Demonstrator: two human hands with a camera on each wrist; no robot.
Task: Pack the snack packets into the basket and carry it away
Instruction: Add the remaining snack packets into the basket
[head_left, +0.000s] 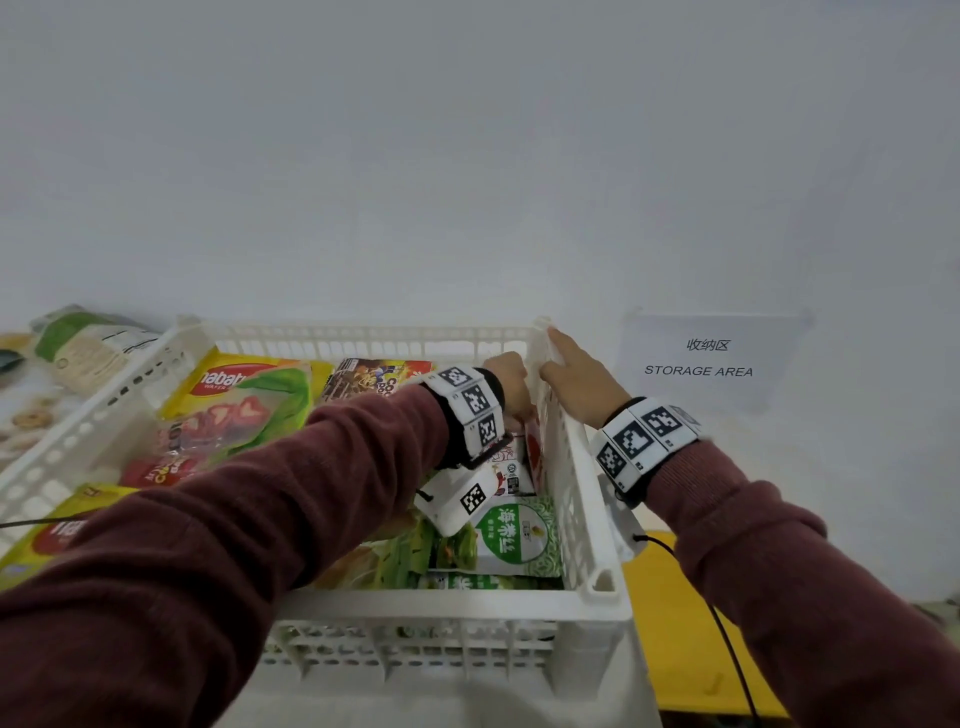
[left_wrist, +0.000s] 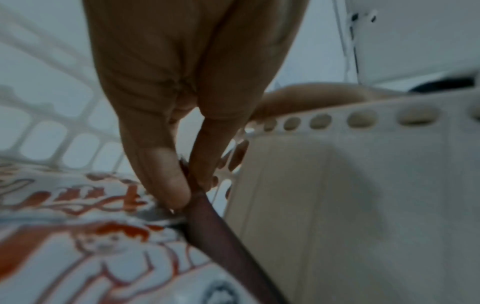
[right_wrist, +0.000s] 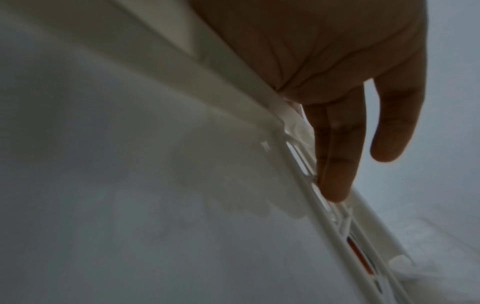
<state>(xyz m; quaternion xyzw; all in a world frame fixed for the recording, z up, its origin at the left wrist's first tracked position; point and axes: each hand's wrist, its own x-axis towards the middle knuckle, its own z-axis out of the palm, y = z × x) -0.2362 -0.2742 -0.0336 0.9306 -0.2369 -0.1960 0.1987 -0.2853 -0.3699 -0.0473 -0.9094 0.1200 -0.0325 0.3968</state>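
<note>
Against a plain white wall, the basket sits on my bench. My left hand pinches a red-edged packet upright along the right wall; my right hand, fingers straight, braces that wall's outside. Packet sits directly below the grip.

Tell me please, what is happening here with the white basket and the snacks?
A person is packing snack packets into a white basket. The left hand reaches inside and pinches the top edge of a red and white packet, standing it against the right wall. The right hand rests on the right rim, steadying it. Several packets already lie inside, and a green packet lies outside on the left. The basket is not lifted yet.
</note>
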